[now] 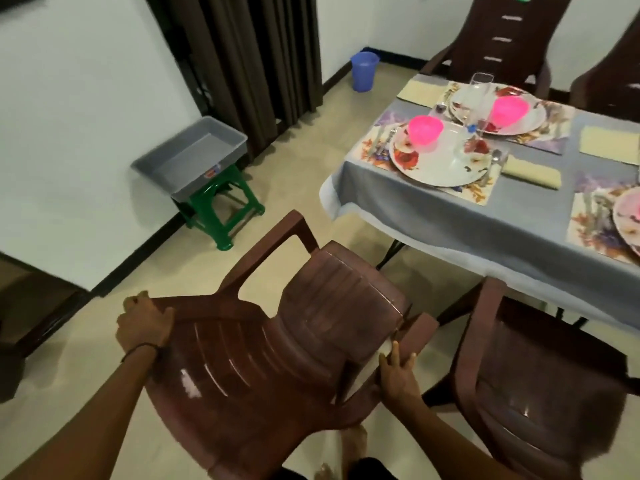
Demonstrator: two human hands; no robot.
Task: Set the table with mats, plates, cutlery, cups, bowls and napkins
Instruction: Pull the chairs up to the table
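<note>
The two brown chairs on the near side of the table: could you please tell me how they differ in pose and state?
The nearer chair is gripped by the left hand at its backrest and the right hand at its armrest; the other chair is untouched. The nearer chair sits angled off the table corner; the other chair faces the table's edge squarely. Both are brown plastic armchairs.

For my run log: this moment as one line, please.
left hand: grips brown chair | right hand: grips its armrest | table: places laid
</note>
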